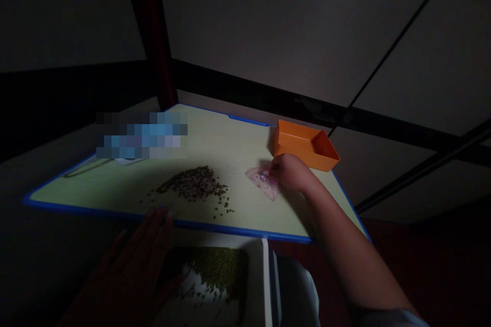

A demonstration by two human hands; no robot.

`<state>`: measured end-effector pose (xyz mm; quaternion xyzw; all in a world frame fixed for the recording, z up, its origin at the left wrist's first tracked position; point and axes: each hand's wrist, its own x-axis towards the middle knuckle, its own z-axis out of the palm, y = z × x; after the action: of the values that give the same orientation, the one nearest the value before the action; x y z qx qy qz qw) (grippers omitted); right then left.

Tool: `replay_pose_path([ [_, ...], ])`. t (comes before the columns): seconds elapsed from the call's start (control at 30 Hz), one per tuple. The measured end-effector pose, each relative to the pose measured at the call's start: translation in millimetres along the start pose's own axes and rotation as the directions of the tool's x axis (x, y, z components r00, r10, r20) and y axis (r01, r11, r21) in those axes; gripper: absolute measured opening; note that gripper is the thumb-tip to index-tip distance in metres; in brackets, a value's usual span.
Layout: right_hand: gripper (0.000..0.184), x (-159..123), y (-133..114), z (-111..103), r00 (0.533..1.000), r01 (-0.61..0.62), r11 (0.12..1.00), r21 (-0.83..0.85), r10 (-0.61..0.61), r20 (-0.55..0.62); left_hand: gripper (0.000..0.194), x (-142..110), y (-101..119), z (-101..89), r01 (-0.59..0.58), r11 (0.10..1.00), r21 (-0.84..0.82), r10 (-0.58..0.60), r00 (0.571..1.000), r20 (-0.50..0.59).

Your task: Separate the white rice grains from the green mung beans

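My right hand (289, 172) is closed, its fingertips pinching one corner of a thin pink fan-shaped piece (261, 182) with small printed marks. The piece lies on or just above the pale board (238, 148); I cannot tell which. To its left spreads a loose pile of small greenish-brown grains (195, 183), several scattered toward the near edge. In deep shadow at lower left, my left hand (134, 260) has its fingers stretched out, fingertips by the board's blue rim. Beneath the board's near edge, beside that hand, is a white tray (264, 276) holding more green grains (218, 265).
An orange open box (303, 145) stands at the board's back right corner. A blurred-out bluish thing (143, 135) is at the back left. Behind rises a grey panelled wall (261, 25) with a dark red post (153, 36). A dark rounded object (297, 286) is right of the tray.
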<state>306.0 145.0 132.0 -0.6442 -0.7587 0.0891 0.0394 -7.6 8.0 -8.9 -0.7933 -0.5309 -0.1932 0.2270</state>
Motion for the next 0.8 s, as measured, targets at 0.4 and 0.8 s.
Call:
replay_pose_path([
  [0.4, 0.014, 3, 9, 1, 0.996, -0.037, 0.999, 0.034, 0.039, -0.085, 0.080, -1, 1, -0.2, 0.015, 1.000, -0.020, -0.014, 1.000, 0.007],
  [0.8, 0.009, -3, -5, 16, 0.938, 0.279, 0.835, 0.473, -0.342, 0.050, 0.078, 4, 3, -8.1, -0.040, 0.999, 0.035, 0.040, 0.999, -0.004],
])
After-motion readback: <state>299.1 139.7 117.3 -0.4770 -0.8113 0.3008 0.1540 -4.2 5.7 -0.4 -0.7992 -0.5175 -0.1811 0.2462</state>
